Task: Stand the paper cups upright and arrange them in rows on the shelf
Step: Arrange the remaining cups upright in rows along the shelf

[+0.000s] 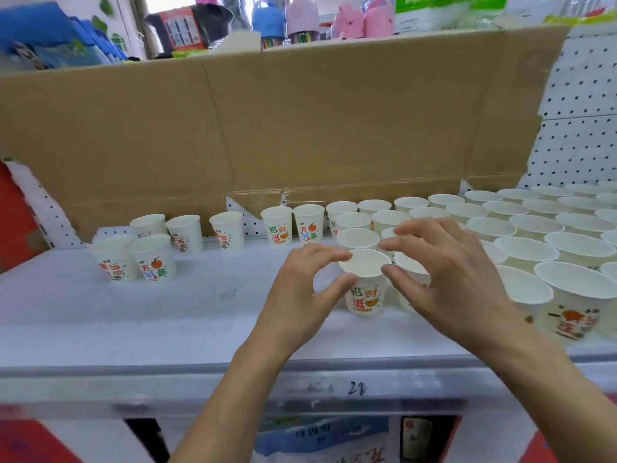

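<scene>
A white paper cup [365, 297] with coloured print stands upright on the white shelf [150, 322], at the left end of the front row. My left hand [307, 292] curves around its left side, thumb and fingertips at the rim. My right hand [447, 279] hovers at its right side, fingers spread, fingertips near the rim. Whether either hand presses the cup is unclear. Several rows of upright cups [534, 235] fill the shelf to the right. A few loose upright cups [153, 257] stand at the left, and more cups [277, 225] line the back.
A large brown cardboard sheet [267, 128] stands behind the cups against the white pegboard [581, 111]. Coloured goods sit on the shelf above it. The shelf's front edge [300, 385] carries a handwritten number. Packaged items show on the lower shelf.
</scene>
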`<state>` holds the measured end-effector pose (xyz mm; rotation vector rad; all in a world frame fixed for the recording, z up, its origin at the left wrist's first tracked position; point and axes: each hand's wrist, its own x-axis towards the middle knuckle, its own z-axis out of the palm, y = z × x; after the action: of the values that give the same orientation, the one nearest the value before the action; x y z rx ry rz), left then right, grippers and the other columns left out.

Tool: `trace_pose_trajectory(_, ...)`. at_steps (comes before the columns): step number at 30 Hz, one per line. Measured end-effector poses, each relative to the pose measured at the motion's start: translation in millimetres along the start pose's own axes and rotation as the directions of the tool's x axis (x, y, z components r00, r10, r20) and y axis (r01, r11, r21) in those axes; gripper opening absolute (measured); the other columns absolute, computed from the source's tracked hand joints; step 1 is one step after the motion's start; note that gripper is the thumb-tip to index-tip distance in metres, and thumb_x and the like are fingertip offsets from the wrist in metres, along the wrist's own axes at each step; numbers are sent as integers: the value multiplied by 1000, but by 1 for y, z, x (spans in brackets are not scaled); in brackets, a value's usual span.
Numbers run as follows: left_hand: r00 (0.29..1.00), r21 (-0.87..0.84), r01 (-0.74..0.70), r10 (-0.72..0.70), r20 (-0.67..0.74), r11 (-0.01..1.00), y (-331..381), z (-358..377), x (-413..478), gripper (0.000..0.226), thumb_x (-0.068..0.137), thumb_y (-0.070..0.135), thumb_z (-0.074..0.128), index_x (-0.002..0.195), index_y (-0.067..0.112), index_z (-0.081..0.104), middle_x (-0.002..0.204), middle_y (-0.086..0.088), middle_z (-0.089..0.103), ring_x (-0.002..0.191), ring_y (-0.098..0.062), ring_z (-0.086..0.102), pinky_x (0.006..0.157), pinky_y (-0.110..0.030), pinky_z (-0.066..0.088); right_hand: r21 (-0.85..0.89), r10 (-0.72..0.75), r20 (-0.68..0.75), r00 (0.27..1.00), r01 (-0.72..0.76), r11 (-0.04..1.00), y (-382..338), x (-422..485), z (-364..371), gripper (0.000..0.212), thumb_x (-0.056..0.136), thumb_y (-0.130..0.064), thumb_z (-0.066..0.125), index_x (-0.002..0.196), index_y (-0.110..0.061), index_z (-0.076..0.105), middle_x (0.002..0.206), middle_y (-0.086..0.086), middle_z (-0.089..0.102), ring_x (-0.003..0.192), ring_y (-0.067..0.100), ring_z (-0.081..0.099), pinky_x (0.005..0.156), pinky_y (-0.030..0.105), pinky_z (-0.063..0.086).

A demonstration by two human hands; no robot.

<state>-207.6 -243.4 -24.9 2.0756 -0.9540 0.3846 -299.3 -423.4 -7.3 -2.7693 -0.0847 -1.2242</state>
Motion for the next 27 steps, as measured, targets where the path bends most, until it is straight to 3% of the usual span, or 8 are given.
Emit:
trace_pose_trajectory(4,992,-19,71,-73,-104,997,-41,-39,-16,37,88,42,63,124,36,58,126,24,52,120,5,43,103,-26,41,326,-58,20,998,48,944,-52,24,29,25,86,-33,63,108,-22,70,110,-4,61,106,15,53,82,32,47)
trace_pose_trajectory(8,952,27,197,-185,-244,980,-105,-102,-36,42,87,39,67,126,38,53,124,26,47,121,3,43,103,-27,41,496,-105,280,954,-50,867,-110,61,75,36,89,-38,63,124,-32,59,124,-14,52,111,0,46,93,22,41)
trace_pose_trajectory(12,815,-51,377,-358,-455,925,-170,-179,-38,45,88,22,68,130,28,53,127,9,46,119,-11,48,100,-31,43,576,-97,495,864,-243,780,-166,106,134,59,85,-40,69,137,-34,43,138,-10,45,116,6,48,100,32,44)
trace_pose_trajectory(14,734,-145,471,-478,-483,870,-203,-212,-33,50,89,22,67,135,25,49,134,4,46,121,-15,49,99,-33,43,585,-94,530,843,-283,760,-192,127,159,73,81,-40,73,143,-31,35,145,-6,39,124,11,44,105,36,41)
trace_pose_trajectory(16,711,-171,536,-552,-436,827,-235,-235,-29,63,85,28,72,141,22,43,141,0,45,123,-16,47,100,-35,42,590,-83,537,839,-303,748,-215,146,182,82,80,-37,75,147,-27,29,149,-3,35,132,16,40,109,34,36)
trace_pose_trajectory(21,786,-286,549,-601,-144,786,-276,-252,-13,97,71,23,85,149,23,27,143,0,42,129,-15,43,99,-30,37,578,-42,562,826,-356,734,-253,179,221,91,76,-39,77,149,-20,26,148,4,36,134,19,36,101,26,34)
trace_pose_trajectory(24,824,-363,512,-564,-48,779,-284,-252,-3,97,67,19,88,147,22,32,136,2,51,122,-14,51,90,-23,43,570,-17,560,828,-371,733,-261,185,229,84,74,-40,78,144,-23,35,134,2,46,124,17,43,92,25,37)
trace_pose_trajectory(27,846,-335,483,-530,-62,809,-282,-251,0,79,71,17,84,140,18,45,124,1,61,115,-14,57,86,-21,46,574,4,536,844,-368,731,-264,183,228,83,71,-42,77,143,-22,40,127,-1,52,119,16,51,96,30,46)
